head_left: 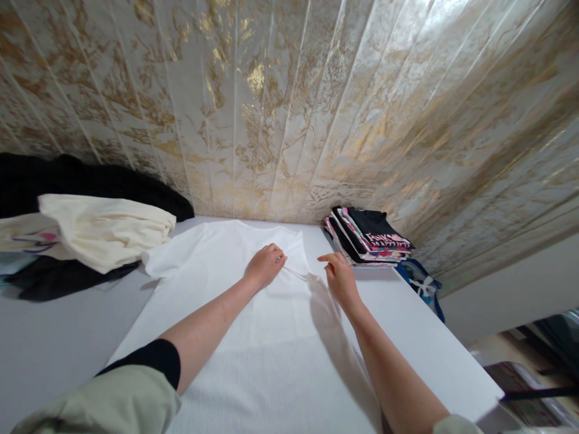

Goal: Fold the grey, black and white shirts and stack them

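Left sleeve (122, 398) above white shirt (257, 355); blue bag (418, 267), contents unclear.

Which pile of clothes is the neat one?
The stack on the right, just beyond the right hand: it's folded, while the left-side pile lies loosely heaped.

The white short-sleeved cloth shirt (253, 349) is matt and finely ribbed; the white flat surface (407, 319) looks smooth. The cream-and-gold wall covering (271, 114) is ridged and glossy, with metallic glints.
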Available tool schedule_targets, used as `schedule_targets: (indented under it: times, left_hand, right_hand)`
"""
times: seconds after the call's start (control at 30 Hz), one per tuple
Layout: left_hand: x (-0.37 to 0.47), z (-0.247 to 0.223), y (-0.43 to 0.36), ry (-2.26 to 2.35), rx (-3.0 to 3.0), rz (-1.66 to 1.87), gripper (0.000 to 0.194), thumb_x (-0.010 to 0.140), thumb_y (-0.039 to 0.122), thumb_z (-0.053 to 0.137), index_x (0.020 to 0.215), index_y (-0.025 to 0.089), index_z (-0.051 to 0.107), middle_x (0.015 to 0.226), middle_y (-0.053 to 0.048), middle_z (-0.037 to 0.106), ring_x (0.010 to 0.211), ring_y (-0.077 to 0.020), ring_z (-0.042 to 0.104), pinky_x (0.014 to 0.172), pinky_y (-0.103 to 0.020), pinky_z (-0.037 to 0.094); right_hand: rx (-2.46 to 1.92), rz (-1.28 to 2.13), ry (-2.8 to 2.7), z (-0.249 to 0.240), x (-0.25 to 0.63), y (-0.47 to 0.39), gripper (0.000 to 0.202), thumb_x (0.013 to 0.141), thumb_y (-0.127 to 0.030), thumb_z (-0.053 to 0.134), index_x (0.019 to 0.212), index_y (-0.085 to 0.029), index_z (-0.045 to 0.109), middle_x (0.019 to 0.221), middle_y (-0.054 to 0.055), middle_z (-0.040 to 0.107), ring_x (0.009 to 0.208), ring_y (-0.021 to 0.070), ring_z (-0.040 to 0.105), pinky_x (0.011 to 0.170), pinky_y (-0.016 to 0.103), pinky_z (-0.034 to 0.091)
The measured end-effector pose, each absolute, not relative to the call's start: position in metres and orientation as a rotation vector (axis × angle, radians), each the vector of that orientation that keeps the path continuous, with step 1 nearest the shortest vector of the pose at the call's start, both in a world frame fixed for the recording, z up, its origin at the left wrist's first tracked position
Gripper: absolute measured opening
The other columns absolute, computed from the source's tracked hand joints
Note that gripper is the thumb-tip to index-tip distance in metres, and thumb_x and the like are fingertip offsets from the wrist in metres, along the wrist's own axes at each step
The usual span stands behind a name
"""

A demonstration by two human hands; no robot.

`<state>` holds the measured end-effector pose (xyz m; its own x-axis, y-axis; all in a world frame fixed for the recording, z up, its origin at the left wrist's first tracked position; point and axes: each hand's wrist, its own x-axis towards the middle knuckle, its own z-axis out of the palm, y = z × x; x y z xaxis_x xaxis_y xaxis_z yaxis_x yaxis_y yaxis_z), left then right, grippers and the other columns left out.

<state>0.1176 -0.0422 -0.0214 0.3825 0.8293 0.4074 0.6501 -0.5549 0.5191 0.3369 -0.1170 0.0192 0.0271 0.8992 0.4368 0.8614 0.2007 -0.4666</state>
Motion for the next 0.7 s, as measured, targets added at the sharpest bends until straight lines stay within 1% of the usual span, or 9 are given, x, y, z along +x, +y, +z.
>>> schedule_targets:
  times: [0.1,0.23,0.3,0.37,0.43,0.53,0.63,0.7]
  left_hand:
    - [0.116,-0.021,-0.042,1.294,2.381,0.914,0.018,0.089,0.021,0.05,0.086,0.022,0.067,0.097,-0.004,0.063,0.093,-0.0189,0.058,0.086,-0.031,0.046]
    - [0.116,-0.02,-0.043,1.302,2.381,0.912,0.015,0.087,0.017,0.053,0.085,0.022,0.067,0.097,-0.004,0.063,0.094,-0.0192,0.058,0.086,-0.031,0.046]
    - [0.117,-0.02,-0.043,1.31,2.376,0.907,0.015,0.086,0.016,0.053,0.086,0.023,0.067,0.097,-0.004,0.063,0.094,-0.0194,0.057,0.086,-0.031,0.045]
    - [0.117,-0.019,-0.044,1.319,2.368,0.898,0.015,0.085,0.016,0.054,0.086,0.023,0.067,0.098,-0.004,0.063,0.094,-0.0196,0.057,0.086,-0.032,0.045]
    - [0.117,-0.018,-0.045,1.322,2.364,0.885,0.015,0.085,0.016,0.054,0.087,0.023,0.067,0.098,-0.004,0.063,0.095,-0.0198,0.057,0.086,-0.032,0.045]
    - [0.117,-0.017,-0.046,1.317,2.372,0.878,0.014,0.085,0.016,0.055,0.087,0.022,0.067,0.097,-0.005,0.063,0.095,-0.0201,0.057,0.086,-0.032,0.045]
    - [0.117,-0.017,-0.046,1.294,2.382,0.908,0.012,0.085,0.017,0.055,0.086,0.022,0.067,0.095,-0.005,0.063,0.093,-0.0207,0.057,0.085,-0.033,0.046]
    - [0.117,-0.019,-0.045,1.283,2.381,0.929,0.011,0.084,0.018,0.056,0.086,0.021,0.066,0.093,-0.005,0.063,0.092,-0.021,0.057,0.085,-0.033,0.046]
  right_hand:
    - [-1.697,0.138,-1.976,0.014,0.325,-0.117,0.035,0.081,-0.007,0.039,0.095,-0.023,0.067,0.098,0.005,0.063,0.086,0.0164,0.059,0.075,0.027,0.041]
    - [-1.897,0.131,-2.082,0.005,0.324,-0.128,0.019,0.082,-0.013,0.047,0.083,-0.024,0.062,0.081,0.0,0.062,0.07,0.0143,0.055,0.06,0.024,0.032]
    - [-1.97,0.122,-2.076,0.007,0.33,-0.13,0.013,0.08,-0.015,0.052,0.078,-0.024,0.061,0.075,-0.002,0.062,0.066,0.0141,0.053,0.057,0.024,0.028]
    - [-1.977,0.085,-2.061,0.013,0.335,-0.124,0.013,0.08,-0.016,0.052,0.078,-0.025,0.062,0.076,-0.001,0.064,0.066,0.0148,0.054,0.057,0.024,0.028]
    - [-1.934,0.008,-2.035,0.02,0.335,-0.109,0.019,0.083,-0.015,0.049,0.083,-0.025,0.065,0.082,0.002,0.066,0.07,0.0161,0.056,0.06,0.025,0.032]
    - [-1.872,-0.062,-1.997,0.024,0.322,-0.075,0.029,0.087,-0.015,0.041,0.098,-0.023,0.067,0.097,0.007,0.066,0.082,0.0191,0.06,0.071,0.028,0.039]
    - [-1.936,-0.067,-1.934,0.016,0.298,-0.039,0.037,0.088,-0.011,0.039,0.114,-0.019,0.063,0.119,0.013,0.061,0.102,0.0222,0.059,0.083,0.03,0.042]
    - [-1.971,-0.054,-1.91,0.005,0.283,-0.022,0.038,0.088,-0.011,0.038,0.119,-0.016,0.06,0.128,0.017,0.057,0.111,0.024,0.056,0.091,0.033,0.041]
